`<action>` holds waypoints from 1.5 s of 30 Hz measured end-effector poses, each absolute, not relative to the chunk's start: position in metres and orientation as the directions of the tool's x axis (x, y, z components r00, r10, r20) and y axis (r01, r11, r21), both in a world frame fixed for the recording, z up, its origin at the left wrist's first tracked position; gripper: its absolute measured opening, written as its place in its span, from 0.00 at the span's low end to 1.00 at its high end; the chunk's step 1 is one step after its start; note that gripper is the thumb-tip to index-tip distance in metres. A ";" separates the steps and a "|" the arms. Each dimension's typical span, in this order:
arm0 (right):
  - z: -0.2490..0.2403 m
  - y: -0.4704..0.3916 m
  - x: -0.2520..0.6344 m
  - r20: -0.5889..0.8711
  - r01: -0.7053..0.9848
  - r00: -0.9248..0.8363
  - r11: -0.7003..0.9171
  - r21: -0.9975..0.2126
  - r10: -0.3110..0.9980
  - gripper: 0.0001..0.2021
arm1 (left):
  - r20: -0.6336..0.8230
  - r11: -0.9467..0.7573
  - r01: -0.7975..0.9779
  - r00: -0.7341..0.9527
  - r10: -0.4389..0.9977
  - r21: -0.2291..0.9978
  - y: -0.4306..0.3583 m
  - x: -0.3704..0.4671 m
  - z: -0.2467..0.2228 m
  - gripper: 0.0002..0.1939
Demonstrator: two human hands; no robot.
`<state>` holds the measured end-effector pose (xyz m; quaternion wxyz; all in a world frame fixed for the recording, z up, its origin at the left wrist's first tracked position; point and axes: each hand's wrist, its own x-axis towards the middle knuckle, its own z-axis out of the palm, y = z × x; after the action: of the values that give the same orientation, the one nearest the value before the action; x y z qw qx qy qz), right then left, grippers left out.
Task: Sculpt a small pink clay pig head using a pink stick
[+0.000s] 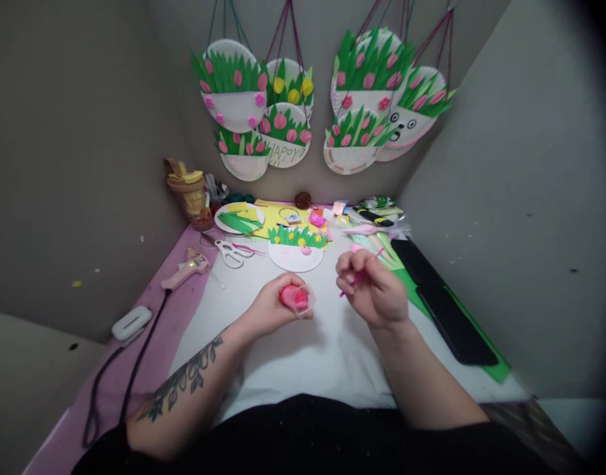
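Observation:
My left hand (269, 307) is closed around a small pink-red lump in clear plastic (294, 297), perhaps soft clay; its exact kind is hard to make out. Fingers curled, my right hand (377, 293) pinches a thin magenta stick (381, 252) whose ends show on either side of the fingers. Both hands are raised over the white table cover, apart from each other. Just beyond them lies a white paper-plate craft (296, 259) with green paper grass, yellow flowers and a small pink round piece on its front.
At left are white scissors (230, 253), a pink glue gun (194, 265) with its cord, and a white case (131, 323). A cup (188, 194) stands behind. A black flat object (451, 320) lies on green sheets at right. Finished plate crafts (234, 109) hang on the wall.

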<state>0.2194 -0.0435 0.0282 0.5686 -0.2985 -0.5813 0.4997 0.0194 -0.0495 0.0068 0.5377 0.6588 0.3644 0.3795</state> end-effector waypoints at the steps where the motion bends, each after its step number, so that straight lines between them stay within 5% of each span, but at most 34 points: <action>1: 0.032 -0.045 0.221 0.375 -0.261 -0.165 0.327 -0.909 0.912 0.16 | 0.127 -0.179 0.075 0.445 0.886 0.981 -0.050 0.019 0.008 0.17; 7: 0.041 -0.061 0.223 0.430 -0.276 -0.245 0.362 -0.890 0.869 0.27 | 0.241 -0.358 0.175 0.472 0.848 0.917 -0.045 0.015 0.005 0.31; 10: 0.039 -0.065 0.227 0.422 0.020 -0.300 0.448 -0.894 0.856 0.25 | 0.340 -0.475 0.185 0.486 0.806 0.861 -0.041 0.010 0.000 0.34; 15: 0.039 -0.071 0.230 0.525 0.396 -0.289 0.599 -0.695 0.800 0.10 | 0.459 -0.592 0.222 0.447 0.768 0.774 -0.035 0.005 -0.002 0.26; 17: 0.037 -0.071 0.228 0.509 0.333 -0.190 0.543 -0.771 0.840 0.08 | 0.467 -0.600 0.239 0.438 0.768 0.763 -0.035 0.004 -0.001 0.25; 20: 0.033 -0.068 0.224 0.473 -0.002 -0.046 0.474 -0.881 0.880 0.06 | 0.470 -0.604 0.236 0.442 0.764 0.761 -0.036 0.005 0.001 0.25; 24: 0.032 -0.066 0.214 0.592 -0.221 0.048 0.587 -0.779 0.804 0.13 | 0.483 -0.616 0.195 0.461 0.745 0.764 -0.038 0.006 0.000 0.24; 30: 0.024 -0.075 0.205 0.698 -0.018 0.039 0.699 -0.715 0.715 0.02 | 0.487 -0.621 0.172 0.477 0.732 0.765 -0.039 0.006 0.000 0.22; 38: 0.030 -0.076 0.211 0.737 0.252 -0.169 0.752 -0.610 0.654 0.07 | 0.505 -0.636 0.150 0.483 0.715 0.757 -0.039 0.006 -0.002 0.20; 45: 0.028 -0.075 0.208 0.671 0.288 -0.097 0.666 -0.688 0.735 0.04 | 0.498 -0.631 0.153 0.487 0.718 0.760 -0.037 0.006 -0.003 0.21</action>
<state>0.2084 -0.0751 0.0279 0.5686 -0.3580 -0.7141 0.1965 0.0055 -0.0370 -0.0031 0.3310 0.7963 0.2735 0.4262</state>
